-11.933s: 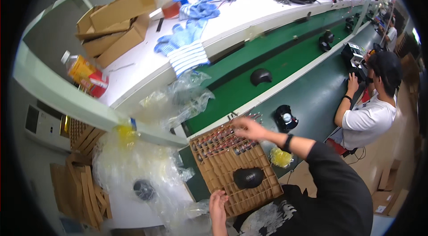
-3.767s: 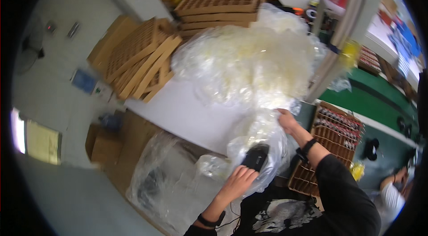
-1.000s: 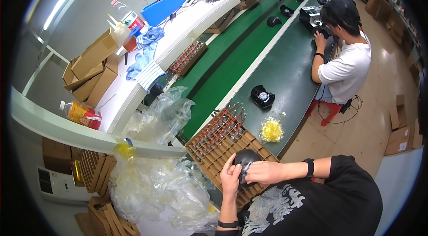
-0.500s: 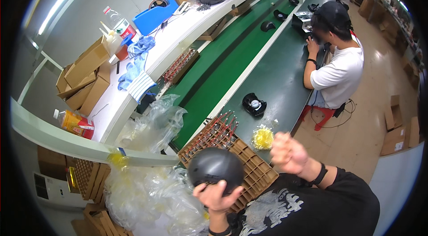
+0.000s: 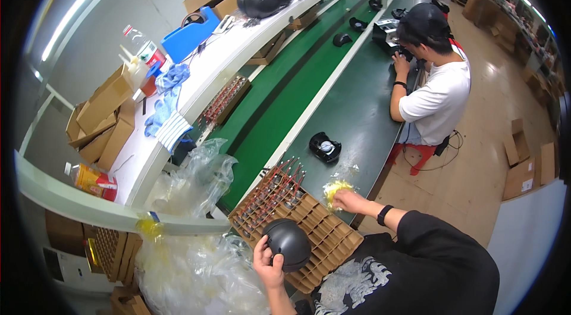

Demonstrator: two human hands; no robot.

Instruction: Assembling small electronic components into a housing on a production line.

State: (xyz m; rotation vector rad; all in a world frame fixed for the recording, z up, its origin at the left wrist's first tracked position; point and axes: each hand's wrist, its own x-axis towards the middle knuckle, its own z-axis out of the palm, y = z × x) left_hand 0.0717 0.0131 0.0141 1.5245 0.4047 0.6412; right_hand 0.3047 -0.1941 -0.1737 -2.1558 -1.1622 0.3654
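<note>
A glossy black rounded shell (image 5: 289, 245) is in my left hand (image 5: 269, 264), whose fingers and thumb wrap its left side. It hangs over a brown cardboard divider tray (image 5: 318, 226). My right hand (image 5: 350, 201) reaches to a small heap of yellow bits (image 5: 335, 189) on clear plastic, at the tray's far right corner. Its fingers are drawn together at the heap, and what is between them is hidden. Rows of small metal parts with red wires (image 5: 273, 190) fill the tray's far left part. Beyond the heap lies a black housing (image 5: 325, 147) with a round pale centre.
A green conveyor belt (image 5: 262, 118) runs away beside the dark worktop (image 5: 357, 118). Crumpled clear plastic bags (image 5: 196, 273) lie left of the tray, under a white frame bar (image 5: 119, 211). A co-worker in a white shirt (image 5: 437, 98) sits farther along on the right.
My right hand has come down and left from mid-air to the yellow heap. My left hand has turned the black shell and lowered it slightly. The whole view has shifted a little.
</note>
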